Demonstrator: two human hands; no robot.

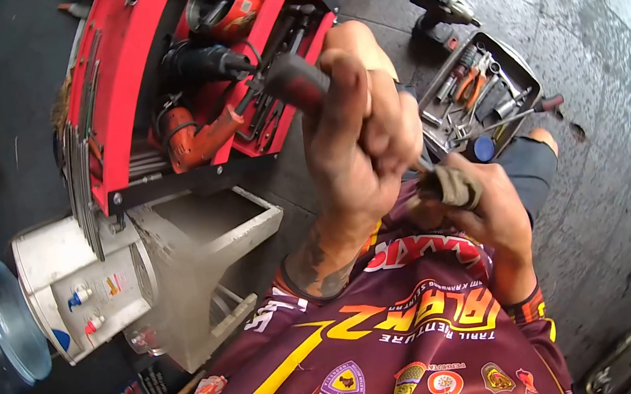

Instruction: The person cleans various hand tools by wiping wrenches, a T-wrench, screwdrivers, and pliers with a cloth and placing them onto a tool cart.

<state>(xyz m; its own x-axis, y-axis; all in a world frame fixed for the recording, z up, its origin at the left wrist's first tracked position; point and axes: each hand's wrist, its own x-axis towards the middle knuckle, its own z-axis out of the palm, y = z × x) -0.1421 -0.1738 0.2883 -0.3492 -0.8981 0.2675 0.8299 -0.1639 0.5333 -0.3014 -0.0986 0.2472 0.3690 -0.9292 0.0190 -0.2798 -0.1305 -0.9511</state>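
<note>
My left hand is raised in front of my chest, its fingers wrapped round a screwdriver with a black and red handle. The handle's end sticks out past the fingers and is smeared by motion. A short bit of thin metal shaft shows below that fist, running toward my right hand. Closed lower and to the right, my right hand pinches a crumpled brownish cloth. Whether the cloth is wrapped round the shaft's tip is hidden by the fingers.
A red tool cabinet holds an orange power tool, a black one and a red tin. A tool tray and an impact wrench are on the grey floor. At left stand a water dispenser and a whitish stool.
</note>
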